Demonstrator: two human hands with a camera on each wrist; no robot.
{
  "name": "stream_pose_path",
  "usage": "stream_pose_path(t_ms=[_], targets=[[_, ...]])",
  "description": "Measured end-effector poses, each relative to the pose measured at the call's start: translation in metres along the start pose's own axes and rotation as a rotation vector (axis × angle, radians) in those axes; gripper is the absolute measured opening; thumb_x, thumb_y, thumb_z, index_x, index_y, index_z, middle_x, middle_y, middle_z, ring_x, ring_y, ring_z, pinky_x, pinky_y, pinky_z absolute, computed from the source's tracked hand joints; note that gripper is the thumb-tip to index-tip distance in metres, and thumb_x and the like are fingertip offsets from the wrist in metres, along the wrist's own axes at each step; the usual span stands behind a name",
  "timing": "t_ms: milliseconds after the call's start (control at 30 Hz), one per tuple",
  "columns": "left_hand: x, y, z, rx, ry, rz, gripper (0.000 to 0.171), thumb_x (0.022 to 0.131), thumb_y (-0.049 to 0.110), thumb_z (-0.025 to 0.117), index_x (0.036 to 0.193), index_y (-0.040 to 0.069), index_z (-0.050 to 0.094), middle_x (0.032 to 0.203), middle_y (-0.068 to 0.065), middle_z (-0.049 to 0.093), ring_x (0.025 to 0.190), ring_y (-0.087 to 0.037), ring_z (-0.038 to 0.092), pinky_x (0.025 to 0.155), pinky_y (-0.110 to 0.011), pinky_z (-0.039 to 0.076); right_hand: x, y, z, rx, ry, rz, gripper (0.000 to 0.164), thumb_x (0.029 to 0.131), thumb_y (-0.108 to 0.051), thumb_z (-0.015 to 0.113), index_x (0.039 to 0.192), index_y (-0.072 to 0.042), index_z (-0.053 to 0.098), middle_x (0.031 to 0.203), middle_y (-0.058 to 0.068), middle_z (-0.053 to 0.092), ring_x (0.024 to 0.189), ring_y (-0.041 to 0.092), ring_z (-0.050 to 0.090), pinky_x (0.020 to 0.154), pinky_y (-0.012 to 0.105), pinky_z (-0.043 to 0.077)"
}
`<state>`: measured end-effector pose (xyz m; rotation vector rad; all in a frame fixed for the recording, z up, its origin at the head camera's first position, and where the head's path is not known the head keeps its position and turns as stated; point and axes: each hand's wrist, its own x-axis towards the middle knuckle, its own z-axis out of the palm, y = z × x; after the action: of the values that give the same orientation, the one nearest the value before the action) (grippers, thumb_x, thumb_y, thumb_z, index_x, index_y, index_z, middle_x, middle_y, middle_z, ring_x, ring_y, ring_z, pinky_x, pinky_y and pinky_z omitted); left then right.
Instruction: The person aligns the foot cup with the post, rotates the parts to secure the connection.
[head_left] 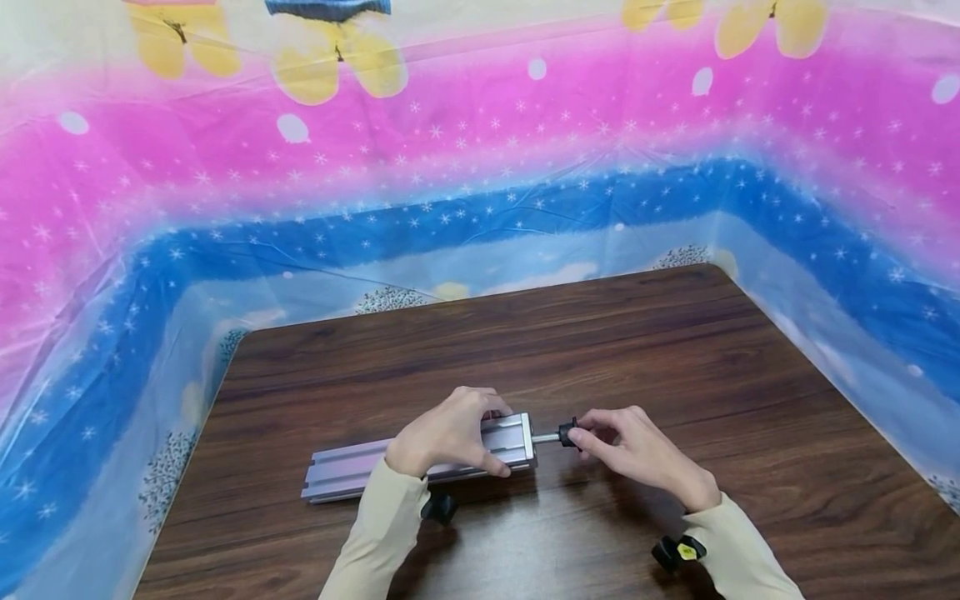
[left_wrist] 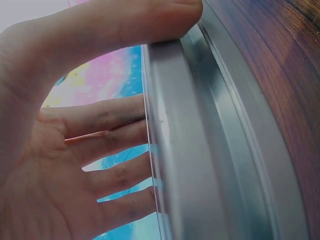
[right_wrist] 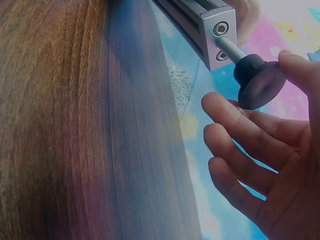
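A long, grooved silver bar (head_left: 348, 471) is held lengthwise, roughly left to right, over the nearer part of a dark, wood-grained table (head_left: 525, 350); whether its underside touches the wood cannot be told. The bar is spanned from above by the left hand (head_left: 448, 429), the thumb being placed along the near side and the fingers down the far side, so that it is gripped between them towards its right end. That end is capped by a flat metal end plate (head_left: 527, 437), in which two round socket screws (right_wrist: 221, 28) are seated. Between the screws a threaded rod (right_wrist: 231, 49) is set, pointing outward, and its outer tip is fitted with a black, disc-shaped knob (head_left: 566, 433). The knob is pinched by the right hand (head_left: 637, 450) between thumb and fingers, the lower fingers being spread a little apart and loosely bent beside it. Both forearms are covered by cream sleeves (head_left: 386, 517), and a small black device (head_left: 446, 510) is worn at each wrist, the right one being marked with a yellow label (head_left: 688, 548). Behind the table, a pink and blue cloth (head_left: 480, 158) is hung, printed with white snowflakes
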<state>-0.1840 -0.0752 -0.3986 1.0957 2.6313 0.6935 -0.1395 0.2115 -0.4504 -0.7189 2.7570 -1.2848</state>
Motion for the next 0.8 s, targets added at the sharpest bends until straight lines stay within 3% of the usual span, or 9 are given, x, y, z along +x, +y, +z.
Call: stream_pose_path(t_ms=[233, 400, 533, 667, 800], targets=[[0.0011, -0.0016, 0.0005, 0.008, 0.015, 0.025, 0.059, 0.067, 0.031, 0.093, 0.116, 0.006, 0.072, 0.112, -0.003, 0.070, 0.090, -0.015, 0.058, 0.072, -0.025, 0.050, 0.0014, 0.0010, 0.0012, -0.045, -0.011, 0.014, 0.035, 0.106, -0.033, 0.051, 0.086, -0.013, 0.073, 0.071, -0.011, 0.071, 0.067, 0.008, 0.065, 0.060, 0.023, 0.048], [0.0005, -0.0020, -0.0001, 0.013, 0.020, 0.025, 0.060, 0.066, 0.031, 0.093, 0.117, 0.007, 0.072, 0.113, -0.003, 0.070, 0.095, -0.018, 0.059, 0.075, -0.026, 0.050, -0.0025, 0.0003, -0.0001, -0.035, -0.009, 0.018, 0.027, 0.102, -0.034, 0.060, 0.113, -0.011, 0.069, 0.088, -0.006, 0.072, 0.075, 0.004, 0.064, 0.068, 0.024, 0.053], [0.0000, -0.0016, -0.0015, 0.021, 0.027, 0.035, 0.059, 0.066, 0.031, 0.093, 0.116, 0.007, 0.072, 0.112, -0.003, 0.070, 0.097, -0.018, 0.059, 0.078, -0.028, 0.050, -0.0070, -0.0009, -0.0021, -0.027, 0.025, -0.054, 0.048, 0.091, -0.032, 0.077, 0.134, -0.019, 0.060, 0.110, -0.006, 0.069, 0.082, 0.005, 0.065, 0.070, 0.029, 0.056], [-0.0003, -0.0007, -0.0026, 0.018, 0.026, 0.035, 0.059, 0.066, 0.031, 0.093, 0.116, 0.008, 0.072, 0.112, -0.002, 0.070, 0.099, -0.018, 0.059, 0.080, -0.029, 0.050, -0.0074, -0.0014, -0.0028, -0.015, 0.046, -0.137, 0.055, 0.088, -0.024, 0.080, 0.137, -0.026, 0.056, 0.116, -0.007, 0.068, 0.085, 0.006, 0.067, 0.072, 0.030, 0.057], [-0.0004, -0.0002, -0.0031, 0.009, 0.014, 0.023, 0.059, 0.067, 0.031, 0.093, 0.117, 0.008, 0.072, 0.113, -0.002, 0.070, 0.100, -0.019, 0.059, 0.079, -0.030, 0.050, -0.0061, -0.0005, -0.0024, -0.009, 0.059, -0.160, 0.049, 0.089, -0.019, 0.079, 0.133, -0.026, 0.059, 0.103, -0.010, 0.069, 0.081, 0.004, 0.065, 0.070, 0.031, 0.057]])
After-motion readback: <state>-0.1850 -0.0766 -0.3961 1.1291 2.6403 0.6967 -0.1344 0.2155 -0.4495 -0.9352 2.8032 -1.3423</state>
